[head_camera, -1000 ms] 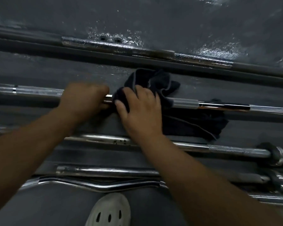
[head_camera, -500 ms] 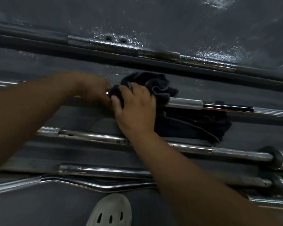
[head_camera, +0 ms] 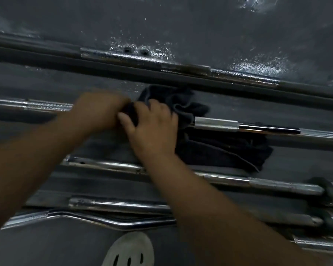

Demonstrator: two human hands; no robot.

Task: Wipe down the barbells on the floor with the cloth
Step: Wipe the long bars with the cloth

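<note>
A chrome barbell (head_camera: 215, 125) lies across the dark floor in the middle of the view. A black cloth (head_camera: 181, 106) is bunched over it, and its loose end (head_camera: 229, 150) trails on the floor to the right. My right hand (head_camera: 154, 129) grips the cloth wrapped round the bar. My left hand (head_camera: 98, 110) is curled round the same bar just to the left, touching the cloth. The bar under both hands is hidden.
A long dark bar (head_camera: 142, 60) lies farther away. Nearer me lie a straight chrome bar (head_camera: 267, 184), a shorter bar (head_camera: 113, 204) and a curved bar (head_camera: 96, 220). A white perforated shoe (head_camera: 131, 250) shows at the bottom edge. The floor looks wet at the top.
My left hand has stayed on the bar beside the cloth while my right hand rubbed the cloth slightly along it. The camera shifted, so the scene sits a little lower.
</note>
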